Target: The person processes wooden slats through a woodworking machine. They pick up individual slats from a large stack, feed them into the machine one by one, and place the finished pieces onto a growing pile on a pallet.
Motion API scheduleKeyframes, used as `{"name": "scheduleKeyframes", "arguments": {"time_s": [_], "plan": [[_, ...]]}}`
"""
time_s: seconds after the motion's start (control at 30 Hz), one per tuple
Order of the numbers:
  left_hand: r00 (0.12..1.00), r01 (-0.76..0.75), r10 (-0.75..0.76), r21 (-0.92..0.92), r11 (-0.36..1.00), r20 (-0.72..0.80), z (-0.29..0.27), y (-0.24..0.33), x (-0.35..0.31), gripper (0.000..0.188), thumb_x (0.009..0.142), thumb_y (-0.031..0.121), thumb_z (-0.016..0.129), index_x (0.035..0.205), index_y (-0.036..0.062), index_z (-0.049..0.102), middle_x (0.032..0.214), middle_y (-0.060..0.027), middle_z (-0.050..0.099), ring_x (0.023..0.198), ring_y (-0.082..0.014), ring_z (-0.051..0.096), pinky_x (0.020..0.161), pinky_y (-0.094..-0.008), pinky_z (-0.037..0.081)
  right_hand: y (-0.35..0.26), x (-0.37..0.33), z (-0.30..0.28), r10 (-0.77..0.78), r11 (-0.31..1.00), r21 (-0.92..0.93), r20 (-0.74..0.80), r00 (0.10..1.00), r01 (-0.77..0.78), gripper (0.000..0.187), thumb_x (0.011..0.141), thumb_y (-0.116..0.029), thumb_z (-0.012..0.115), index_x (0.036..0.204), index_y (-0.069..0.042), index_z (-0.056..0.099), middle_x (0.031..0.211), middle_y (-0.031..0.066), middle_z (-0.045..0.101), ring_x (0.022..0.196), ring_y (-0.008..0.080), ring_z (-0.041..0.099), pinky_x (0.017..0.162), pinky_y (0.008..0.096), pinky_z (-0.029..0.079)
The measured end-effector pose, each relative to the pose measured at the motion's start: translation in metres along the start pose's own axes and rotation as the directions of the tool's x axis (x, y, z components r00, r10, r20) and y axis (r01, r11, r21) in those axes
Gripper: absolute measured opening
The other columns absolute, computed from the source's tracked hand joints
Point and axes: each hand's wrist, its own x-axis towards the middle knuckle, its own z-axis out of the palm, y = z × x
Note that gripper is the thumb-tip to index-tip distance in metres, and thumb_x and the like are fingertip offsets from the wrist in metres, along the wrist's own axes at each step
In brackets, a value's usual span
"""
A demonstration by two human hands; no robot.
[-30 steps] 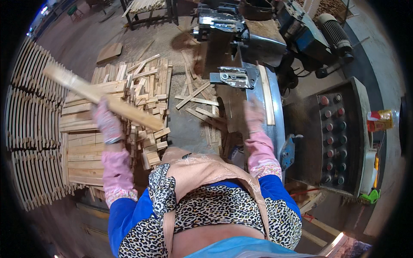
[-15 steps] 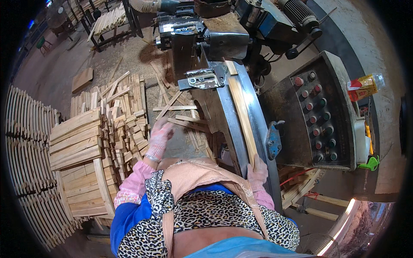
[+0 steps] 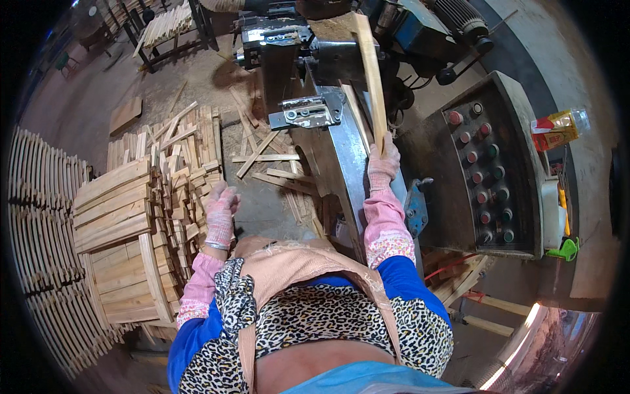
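Observation:
My right hand, in a pale pink work glove, is closed round the near end of a long wooden strip. The strip is raised above the machine bed, its far end reaching up by the dark machine head. Under it, a second wooden strip lies along the metal bed. My left hand, gloved too, is beside the pile of short wooden pieces. Its fingers are loosely bent and apart, with nothing visible in them.
Left of me stands a stack of wooden boards, with racks of thin strips beyond it. A metal clamp fixture sits over the bed's left edge. To the right are a blue bracket and a control panel. Loose offcuts litter the floor.
My right hand has moved forward along the bed, and the strip it holds is now lifted and pushed farther away. My left hand has shifted left and slightly nearer, toward the pile.

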Motion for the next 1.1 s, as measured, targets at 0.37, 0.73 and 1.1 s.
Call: {"name": "scheduleKeyframes", "arguments": {"time_s": [0.37,0.73,1.1], "plan": [[0.747,-0.335,0.354,0.141,0.932,-0.562,-0.174,0.027,0.021,0.048,0.097,0.018,0.070,0.137,-0.0019,0.054,0.117,-0.0087,0.063,0.098,-0.0176,0.060,0.090,-0.0300,0.051,0.049,-0.134,-0.129,0.199,0.943,-0.323,0.356,0.913,-0.079,0.056,0.090,-0.029,0.070,0.143,-0.021,0.056,0.114,0.0158,0.067,0.106,0.0384,0.062,0.092,0.0533,0.051],[0.555,-0.441,0.723,0.591,0.675,-0.412,-0.174,0.057,-0.004,0.043,0.101,0.018,0.064,0.139,0.0011,0.053,0.127,-0.0122,0.062,0.102,-0.0187,0.064,0.091,-0.0281,0.054,0.046,-0.137,-0.144,0.086,0.994,-0.104,0.488,0.868,-0.040,0.052,0.090,-0.028,0.068,0.139,-0.021,0.054,0.119,0.0196,0.064,0.108,0.0409,0.061,0.092,0.0514,0.051],[0.478,-0.213,-0.022,-0.141,0.967,-0.878,-0.364,0.054,0.050,0.054,0.103,0.043,0.050,0.142,0.0066,0.051,0.136,-0.0140,0.062,0.120,-0.0252,0.059,0.105,-0.0413,0.047,0.009,-0.070,-0.058,-0.095,0.890,-0.403,0.296,0.951,0.214,0.018,0.091,-0.032,0.069,0.104,-0.020,0.070,0.104,0.0072,0.069,0.091,0.0343,0.064,0.075,0.0475,0.053]]}}
